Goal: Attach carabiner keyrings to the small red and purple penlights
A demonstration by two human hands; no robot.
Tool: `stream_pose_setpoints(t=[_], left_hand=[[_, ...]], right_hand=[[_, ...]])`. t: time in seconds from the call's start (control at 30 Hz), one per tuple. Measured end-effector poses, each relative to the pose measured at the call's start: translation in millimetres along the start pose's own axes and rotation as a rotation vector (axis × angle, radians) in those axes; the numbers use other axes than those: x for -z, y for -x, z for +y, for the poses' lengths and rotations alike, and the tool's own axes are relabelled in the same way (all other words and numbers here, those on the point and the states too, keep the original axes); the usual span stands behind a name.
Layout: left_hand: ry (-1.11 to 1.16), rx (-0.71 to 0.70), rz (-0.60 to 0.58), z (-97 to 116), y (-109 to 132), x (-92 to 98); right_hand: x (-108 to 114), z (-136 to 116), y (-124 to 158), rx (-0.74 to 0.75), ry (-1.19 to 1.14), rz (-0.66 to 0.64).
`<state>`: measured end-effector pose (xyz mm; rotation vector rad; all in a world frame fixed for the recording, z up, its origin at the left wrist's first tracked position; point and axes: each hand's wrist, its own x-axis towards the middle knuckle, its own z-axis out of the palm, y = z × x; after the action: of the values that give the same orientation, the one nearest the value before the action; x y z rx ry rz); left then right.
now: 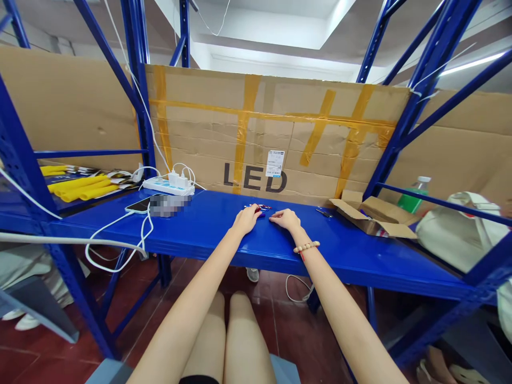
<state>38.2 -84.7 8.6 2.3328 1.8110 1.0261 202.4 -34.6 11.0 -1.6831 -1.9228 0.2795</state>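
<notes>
Both my hands rest on the blue metal bench [224, 208]. My left hand [245, 220] is closed, with its fingertips at a small dark purple-blue piece [261, 215]; whether it grips that piece is too small to tell. Just beyond the fingers lies a little cluster of small red, white and dark items [264, 207] that I cannot make out. Close by on the right, my right hand [286, 219], with a beaded bracelet [306, 246] on its wrist, has its fingers pressed together near the bench surface. Anything between those fingertips is hidden.
A small metal tool [324, 213] lies right of my hands, near an open cardboard box [374, 216]. Farther right are a green bottle [414, 194] and a cream bag [464, 229]. At left sit a phone [138, 205], a power strip [170, 185] and cables. Cardboard [200, 138] backs the bench.
</notes>
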Motion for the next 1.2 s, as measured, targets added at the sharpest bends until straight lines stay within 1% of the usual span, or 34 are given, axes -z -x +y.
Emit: stream_pose_setpoints(t=[0.33,0.53,0.63,0.77,0.9,1.0,1.2], left_hand=[[0.027,-0.026,0.024,1,0,2.0],[0.034,-0.065,0.038,1,0,1.0],[0.033,-0.093,0.032,-1,-2,-0.8],[0.039,-0.108,0.017,-2,-3,-2.7],[0.057,-0.112,0.018,-3,-2,-2.5],[0.068,-0.123,0.021,-4,-3,-2.9],[0.088,-0.127,0.010,-6,-6,-6.7]], right_hand=[[0,1,-2,0.016,-0.047,-0.058],[-3,4,-4,0.073,-0.124,-0.054],[-4,4,-5,0.144,-0.200,-0.010],[-6,1,-7,0.246,-0.370,0.033],[-6,-5,-6,0.333,-0.538,0.000],[-5,-9,-4,0.378,-0.616,-0.038],[-4,-9,-4,0.376,-0.672,-0.070]])
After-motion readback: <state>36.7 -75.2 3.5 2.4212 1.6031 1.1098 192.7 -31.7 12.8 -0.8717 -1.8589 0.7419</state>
